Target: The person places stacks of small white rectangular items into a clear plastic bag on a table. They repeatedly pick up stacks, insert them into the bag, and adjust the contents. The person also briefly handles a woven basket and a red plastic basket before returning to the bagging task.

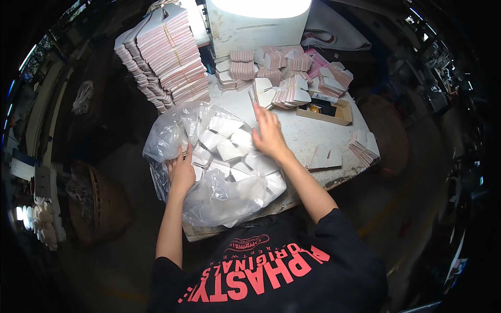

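Note:
A large clear plastic bag [219, 195] lies open on the table in front of me, filled with bundles of white flat cut pieces [232, 148]. My left hand [181, 172] rests at the bag's left side, its fingers spread against the plastic and the pieces there. My right hand [270, 133] is over the bag's right edge, fingers stretched away from me. Its fingertips reach the near side of a small upright bundle of white pieces [264, 93]; whether they touch it I cannot tell. Neither hand visibly grips anything.
Tall tied stacks of pink-and-white pieces [172, 49] stand at the far left of the table [308, 138]. Several smaller bundles [292, 91] lie at the back. A shallow cardboard box [339, 112] and two loose bundles [364, 147] are on the right. Woven baskets stand beside the table.

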`<state>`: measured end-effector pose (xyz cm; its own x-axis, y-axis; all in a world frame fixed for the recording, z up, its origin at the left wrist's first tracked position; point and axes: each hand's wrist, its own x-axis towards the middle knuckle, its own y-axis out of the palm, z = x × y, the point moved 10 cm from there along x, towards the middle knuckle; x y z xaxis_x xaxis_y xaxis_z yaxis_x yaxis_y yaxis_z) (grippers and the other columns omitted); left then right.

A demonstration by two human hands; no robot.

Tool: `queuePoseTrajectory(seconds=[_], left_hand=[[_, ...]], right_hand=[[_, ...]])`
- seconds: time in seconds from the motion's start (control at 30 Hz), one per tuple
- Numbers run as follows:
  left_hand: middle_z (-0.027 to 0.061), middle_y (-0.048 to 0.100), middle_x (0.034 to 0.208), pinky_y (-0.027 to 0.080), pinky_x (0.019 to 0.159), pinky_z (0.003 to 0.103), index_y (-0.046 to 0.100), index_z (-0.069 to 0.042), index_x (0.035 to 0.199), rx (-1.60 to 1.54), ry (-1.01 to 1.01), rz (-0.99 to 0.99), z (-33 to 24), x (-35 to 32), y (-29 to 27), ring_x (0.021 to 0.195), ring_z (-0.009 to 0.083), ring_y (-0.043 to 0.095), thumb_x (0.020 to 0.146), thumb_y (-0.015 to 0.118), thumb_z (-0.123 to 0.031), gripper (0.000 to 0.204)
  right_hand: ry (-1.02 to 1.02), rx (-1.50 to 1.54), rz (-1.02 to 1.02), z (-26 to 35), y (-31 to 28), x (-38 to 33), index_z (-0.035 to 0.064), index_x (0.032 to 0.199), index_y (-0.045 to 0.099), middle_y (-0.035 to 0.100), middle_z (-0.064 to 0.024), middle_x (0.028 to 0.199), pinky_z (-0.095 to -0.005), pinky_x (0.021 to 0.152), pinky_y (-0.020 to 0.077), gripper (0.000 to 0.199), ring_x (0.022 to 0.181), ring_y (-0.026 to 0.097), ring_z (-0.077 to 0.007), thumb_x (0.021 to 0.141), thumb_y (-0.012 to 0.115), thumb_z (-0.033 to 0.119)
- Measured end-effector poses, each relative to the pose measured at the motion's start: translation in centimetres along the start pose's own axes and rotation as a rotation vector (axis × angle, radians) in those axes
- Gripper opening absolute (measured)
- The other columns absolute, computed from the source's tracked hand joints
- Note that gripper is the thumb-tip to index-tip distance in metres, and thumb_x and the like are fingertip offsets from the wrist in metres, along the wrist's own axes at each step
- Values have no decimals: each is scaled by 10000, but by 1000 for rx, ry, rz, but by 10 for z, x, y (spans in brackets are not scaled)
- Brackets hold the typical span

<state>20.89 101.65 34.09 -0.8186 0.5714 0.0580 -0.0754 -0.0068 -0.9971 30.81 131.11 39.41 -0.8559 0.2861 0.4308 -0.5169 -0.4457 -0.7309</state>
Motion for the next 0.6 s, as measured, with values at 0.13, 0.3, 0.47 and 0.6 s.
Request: queuePoseTrajectory(seconds=[0.13,0.3,0.47,0.6], left_hand=[[209,400,1668,231,1282,596,398,-225,1666,-287,27,-78,8,15,-35,1488,425,432,888,561,45,839],[208,469,1630,260,1285,558,513,-199,1603,-391,261,-423,-5,38,-156,1477,398,465,841,481,126,829],[202,529,1582,425,1194,443,706,-128,1390,-630,458,-680,-21,43,-266,1354,349,596,780,426,155,728],[213,557,1565,497,1098,364,798,-51,1184,-836,397,-599,-9,40,-291,1220,274,692,832,436,159,546]], right_hand=[[405,-455,-87,-94,-48,21,178,1722,160,318,-279,1642,-722,1246,201,1094,1529,320,-434,827,785,106],[516,-758,129,-154,-29,32,296,1663,289,354,-251,1624,-862,1158,143,1050,1527,339,-414,800,887,295],[333,-728,-162,-160,-38,34,217,1480,536,494,-180,1477,-830,1131,268,695,1410,470,-384,867,831,359],[207,-368,-392,-168,-94,29,106,1380,611,631,-186,1298,-627,1078,456,519,1214,616,-407,905,761,251]])
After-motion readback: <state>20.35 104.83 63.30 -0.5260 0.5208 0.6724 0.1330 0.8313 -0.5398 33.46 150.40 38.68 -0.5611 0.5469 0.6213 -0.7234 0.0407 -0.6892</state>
